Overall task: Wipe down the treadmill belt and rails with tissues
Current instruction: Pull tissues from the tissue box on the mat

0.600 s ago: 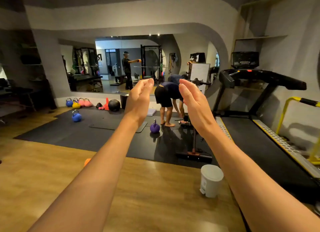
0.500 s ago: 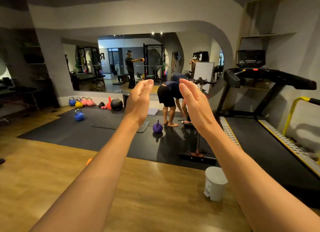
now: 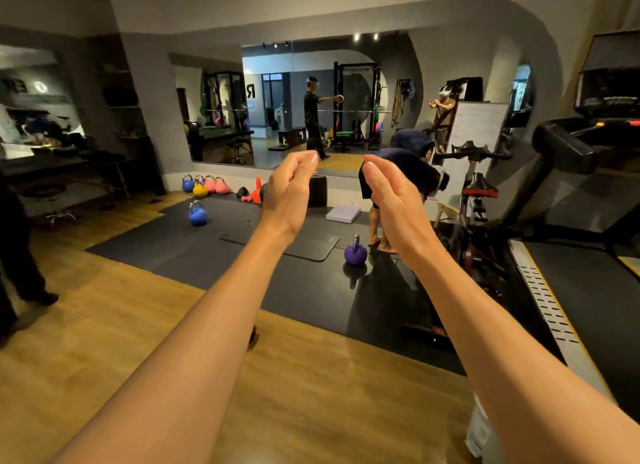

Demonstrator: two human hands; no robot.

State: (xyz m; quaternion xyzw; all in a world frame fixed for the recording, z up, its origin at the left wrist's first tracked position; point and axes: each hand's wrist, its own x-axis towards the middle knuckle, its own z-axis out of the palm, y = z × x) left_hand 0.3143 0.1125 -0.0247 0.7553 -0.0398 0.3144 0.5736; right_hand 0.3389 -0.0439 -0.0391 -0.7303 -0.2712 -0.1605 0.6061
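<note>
"What's underfoot?"

"Wooden floor [image 3: 104, 342], with a dark mat [image 3: 207, 249] laid over the middle."

"And the far wall?"

"A grey wall [image 3: 311, 17] that curves into an arch. A big mirror [image 3: 294, 93] is set into it, and small ceiling lights [image 3: 356, 37] glow in the glass."

"Anything on the left?"

"It's dim there. There are shelves [image 3: 121, 107] in a recess and a dark table [image 3: 62, 159] with a stool [image 3: 62, 214] near it."

"To the right?"

"A white board [image 3: 474, 128] stands beside the mirror."
</note>
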